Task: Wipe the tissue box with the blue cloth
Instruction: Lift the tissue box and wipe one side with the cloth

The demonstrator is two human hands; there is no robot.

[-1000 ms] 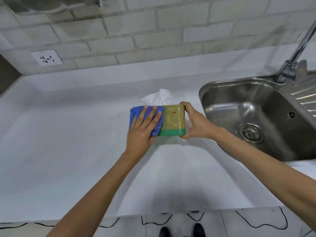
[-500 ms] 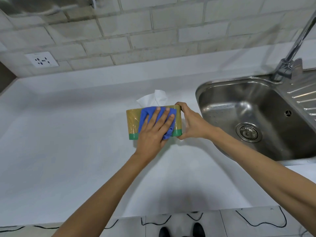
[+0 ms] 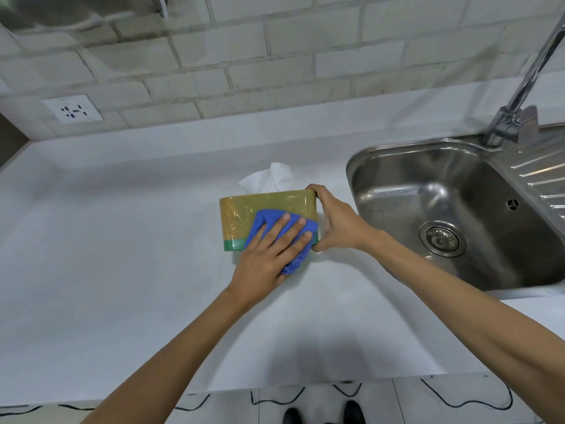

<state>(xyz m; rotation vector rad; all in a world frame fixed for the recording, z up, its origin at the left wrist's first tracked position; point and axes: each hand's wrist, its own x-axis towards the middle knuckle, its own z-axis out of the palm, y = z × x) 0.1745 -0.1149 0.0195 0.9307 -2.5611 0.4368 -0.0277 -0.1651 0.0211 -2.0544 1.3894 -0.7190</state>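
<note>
A yellow tissue box [image 3: 244,214] with a green bottom band stands on the white counter [image 3: 122,270], and a white tissue [image 3: 269,179] sticks out of its top. My left hand [image 3: 269,255] presses the blue cloth [image 3: 269,223] flat against the lower right part of the box's near face. The cloth's lower end hangs past the box by my palm. My right hand [image 3: 333,221] grips the box's right end, fingers over the top corner and thumb at the bottom.
A steel sink [image 3: 458,209] with a drain lies just right of the box, with a tap [image 3: 513,114] behind it. The tiled wall carries a socket [image 3: 73,109] at the left. The counter's front edge runs below my forearms.
My left hand has slid the cloth from the box's left end across its near face to the lower right. My right hand kept its hold on the right end.
</note>
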